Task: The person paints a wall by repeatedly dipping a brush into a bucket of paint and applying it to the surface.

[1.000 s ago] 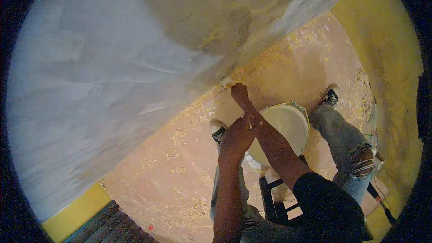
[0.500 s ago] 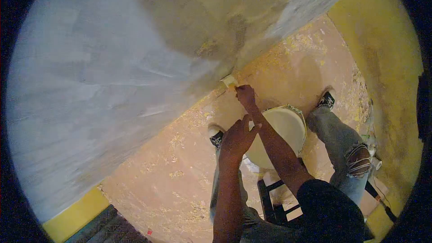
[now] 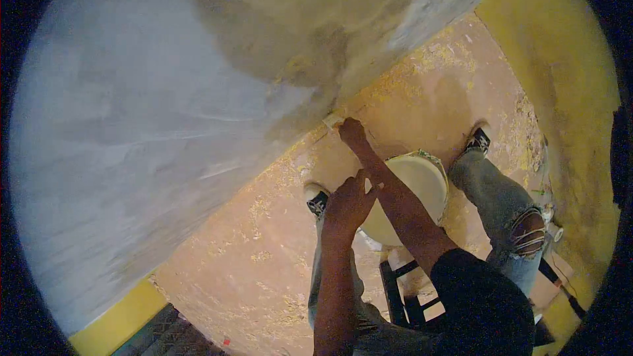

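Observation:
My right hand (image 3: 353, 133) is closed around what looks like a flat paintbrush (image 3: 333, 120). The brush's pale end touches the foot of the grey-blue wall (image 3: 132, 112), along the seam with the floor. My left hand (image 3: 349, 204) is held beside my right forearm, thumb and forefinger apart, with nothing seen in it; some of its fingers are hidden. Beneath my right forearm stands a round bucket (image 3: 422, 184) of cream-coloured paint, partly covered by the arm.
My shoes (image 3: 316, 199) are either side of the bucket. A black stool frame (image 3: 393, 293) is between my legs. A yellow wall (image 3: 560, 92) rises at right, a dark cord-like tool (image 3: 550, 275) by it. The pinkish floor (image 3: 237, 257) has flaking yellow patches.
My right hand and the brush have shifted slightly left and up along the wall's foot. My left hand stays in nearly the same place; the view has tilted a little.

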`<state>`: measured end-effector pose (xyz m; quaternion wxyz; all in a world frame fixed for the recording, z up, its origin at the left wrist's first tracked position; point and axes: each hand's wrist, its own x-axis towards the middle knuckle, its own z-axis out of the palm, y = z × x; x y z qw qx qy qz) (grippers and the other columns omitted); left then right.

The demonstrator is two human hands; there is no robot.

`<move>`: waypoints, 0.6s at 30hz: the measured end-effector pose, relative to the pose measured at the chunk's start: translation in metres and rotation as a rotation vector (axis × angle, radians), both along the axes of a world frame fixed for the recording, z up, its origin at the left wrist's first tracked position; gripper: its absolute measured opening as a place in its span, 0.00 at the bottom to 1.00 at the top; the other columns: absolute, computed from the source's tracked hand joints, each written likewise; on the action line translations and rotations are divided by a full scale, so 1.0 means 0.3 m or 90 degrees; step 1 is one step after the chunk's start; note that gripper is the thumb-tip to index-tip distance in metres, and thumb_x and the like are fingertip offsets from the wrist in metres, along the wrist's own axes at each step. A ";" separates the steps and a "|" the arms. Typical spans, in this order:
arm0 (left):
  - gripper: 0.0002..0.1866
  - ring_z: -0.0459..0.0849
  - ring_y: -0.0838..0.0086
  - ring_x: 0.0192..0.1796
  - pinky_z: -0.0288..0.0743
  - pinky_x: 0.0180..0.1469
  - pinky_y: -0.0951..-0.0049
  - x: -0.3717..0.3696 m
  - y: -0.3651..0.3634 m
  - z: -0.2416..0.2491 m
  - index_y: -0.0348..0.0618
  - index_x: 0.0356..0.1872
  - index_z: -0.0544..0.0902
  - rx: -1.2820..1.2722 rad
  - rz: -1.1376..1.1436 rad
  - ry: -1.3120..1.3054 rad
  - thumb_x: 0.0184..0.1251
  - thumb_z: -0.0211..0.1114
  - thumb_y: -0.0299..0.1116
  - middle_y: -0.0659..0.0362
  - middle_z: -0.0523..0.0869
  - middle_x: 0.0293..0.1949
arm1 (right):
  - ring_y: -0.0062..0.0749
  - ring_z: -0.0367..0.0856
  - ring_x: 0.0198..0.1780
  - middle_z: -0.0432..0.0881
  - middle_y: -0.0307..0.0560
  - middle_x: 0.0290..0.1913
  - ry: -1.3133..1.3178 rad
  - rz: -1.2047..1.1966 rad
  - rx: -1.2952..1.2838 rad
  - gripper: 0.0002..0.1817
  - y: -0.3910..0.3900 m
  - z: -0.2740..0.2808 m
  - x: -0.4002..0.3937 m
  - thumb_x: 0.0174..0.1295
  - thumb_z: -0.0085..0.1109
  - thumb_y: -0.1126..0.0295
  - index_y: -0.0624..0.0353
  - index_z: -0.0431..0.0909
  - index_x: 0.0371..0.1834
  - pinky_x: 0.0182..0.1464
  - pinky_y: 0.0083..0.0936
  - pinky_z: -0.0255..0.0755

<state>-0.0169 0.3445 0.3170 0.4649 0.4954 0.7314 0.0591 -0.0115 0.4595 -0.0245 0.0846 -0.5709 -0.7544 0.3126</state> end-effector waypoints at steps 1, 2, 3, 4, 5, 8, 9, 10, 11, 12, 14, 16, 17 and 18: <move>0.26 0.82 0.47 0.49 0.74 0.52 0.49 0.002 -0.001 -0.006 0.41 0.56 0.74 -0.004 -0.002 -0.002 0.68 0.57 0.52 0.40 0.83 0.43 | 0.50 0.83 0.34 0.83 0.56 0.35 -0.002 -0.002 -0.004 0.14 -0.002 -0.008 -0.010 0.59 0.57 0.62 0.63 0.79 0.37 0.38 0.47 0.78; 0.26 0.82 0.46 0.49 0.74 0.52 0.49 0.003 0.001 -0.013 0.41 0.56 0.74 -0.009 0.006 -0.016 0.68 0.57 0.52 0.40 0.83 0.42 | 0.49 0.82 0.33 0.82 0.55 0.34 -0.016 0.000 -0.012 0.14 -0.001 -0.032 -0.018 0.58 0.57 0.62 0.63 0.80 0.37 0.37 0.47 0.77; 0.26 0.82 0.46 0.49 0.74 0.52 0.48 0.005 0.005 -0.016 0.42 0.56 0.73 -0.012 0.015 -0.031 0.68 0.57 0.52 0.40 0.83 0.42 | 0.48 0.82 0.33 0.81 0.54 0.32 -0.029 0.002 -0.019 0.13 0.006 -0.061 -0.024 0.58 0.56 0.63 0.63 0.80 0.37 0.36 0.46 0.76; 0.26 0.82 0.46 0.49 0.74 0.52 0.48 0.007 0.008 -0.015 0.42 0.56 0.73 -0.010 0.012 -0.032 0.68 0.57 0.52 0.40 0.83 0.42 | 0.48 0.81 0.32 0.81 0.54 0.31 -0.042 0.004 -0.023 0.13 0.018 -0.085 -0.031 0.58 0.56 0.64 0.62 0.80 0.36 0.34 0.45 0.76; 0.26 0.82 0.50 0.50 0.74 0.53 0.53 0.010 0.010 -0.008 0.40 0.57 0.73 -0.028 0.007 -0.029 0.69 0.57 0.51 0.40 0.83 0.45 | 0.47 0.80 0.31 0.80 0.53 0.30 -0.055 0.006 -0.029 0.12 0.027 -0.090 -0.034 0.58 0.56 0.64 0.62 0.80 0.36 0.33 0.44 0.75; 0.26 0.82 0.49 0.50 0.74 0.53 0.53 0.010 0.024 0.017 0.40 0.57 0.72 -0.052 -0.002 -0.016 0.70 0.56 0.51 0.40 0.83 0.46 | 0.47 0.81 0.32 0.79 0.54 0.29 -0.087 0.098 0.054 0.12 0.033 -0.070 -0.019 0.58 0.55 0.65 0.62 0.80 0.37 0.34 0.44 0.75; 0.26 0.82 0.45 0.49 0.75 0.52 0.48 0.009 0.028 0.022 0.42 0.56 0.73 -0.056 -0.004 -0.007 0.69 0.55 0.53 0.40 0.83 0.43 | 0.48 0.81 0.34 0.80 0.55 0.30 -0.104 0.191 0.144 0.12 0.034 -0.037 -0.008 0.59 0.54 0.66 0.63 0.80 0.38 0.36 0.44 0.76; 0.26 0.82 0.45 0.49 0.75 0.52 0.48 0.009 0.022 0.009 0.42 0.56 0.73 -0.056 -0.005 -0.007 0.69 0.55 0.53 0.40 0.83 0.43 | 0.48 0.81 0.34 0.80 0.55 0.30 -0.105 0.190 0.144 0.12 0.032 -0.002 0.008 0.59 0.54 0.66 0.63 0.80 0.38 0.36 0.44 0.76; 0.26 0.82 0.46 0.49 0.75 0.52 0.48 0.009 0.009 -0.013 0.42 0.56 0.73 -0.019 -0.013 -0.003 0.69 0.55 0.53 0.39 0.83 0.44 | 0.50 0.83 0.36 0.81 0.56 0.30 -0.077 0.188 0.104 0.14 0.021 0.036 0.030 0.59 0.55 0.62 0.64 0.80 0.33 0.39 0.44 0.77; 0.26 0.82 0.46 0.49 0.75 0.52 0.49 0.012 0.007 -0.019 0.42 0.56 0.73 0.018 -0.021 0.001 0.70 0.55 0.53 0.39 0.83 0.44 | 0.51 0.84 0.38 0.82 0.57 0.29 -0.050 0.186 0.065 0.17 0.007 0.043 0.046 0.60 0.56 0.59 0.64 0.81 0.28 0.43 0.44 0.79; 0.25 0.82 0.46 0.49 0.75 0.52 0.49 0.016 0.012 -0.023 0.42 0.56 0.73 0.003 -0.023 0.004 0.70 0.55 0.53 0.39 0.83 0.44 | 0.52 0.83 0.37 0.82 0.58 0.31 -0.012 0.090 -0.021 0.14 -0.026 0.047 0.046 0.58 0.55 0.62 0.65 0.81 0.29 0.41 0.45 0.78; 0.25 0.82 0.46 0.49 0.75 0.52 0.49 0.022 0.009 -0.026 0.41 0.55 0.73 -0.015 -0.029 0.009 0.70 0.55 0.52 0.39 0.83 0.45 | 0.53 0.81 0.36 0.81 0.59 0.32 0.028 -0.009 -0.109 0.12 -0.046 0.035 0.018 0.56 0.55 0.65 0.65 0.80 0.30 0.39 0.47 0.76; 0.25 0.82 0.46 0.49 0.75 0.52 0.49 0.023 0.006 -0.026 0.42 0.54 0.74 -0.010 -0.014 -0.003 0.70 0.55 0.52 0.39 0.83 0.44 | 0.53 0.82 0.37 0.81 0.60 0.32 0.021 -0.053 -0.079 0.14 -0.048 0.044 -0.012 0.58 0.56 0.62 0.65 0.80 0.30 0.41 0.46 0.77; 0.24 0.82 0.46 0.49 0.75 0.52 0.49 0.023 0.006 -0.025 0.42 0.54 0.74 -0.004 0.001 -0.014 0.70 0.55 0.52 0.40 0.83 0.43 | 0.52 0.83 0.38 0.82 0.60 0.31 0.014 -0.097 -0.047 0.17 -0.042 0.053 -0.029 0.60 0.58 0.59 0.65 0.80 0.31 0.42 0.46 0.78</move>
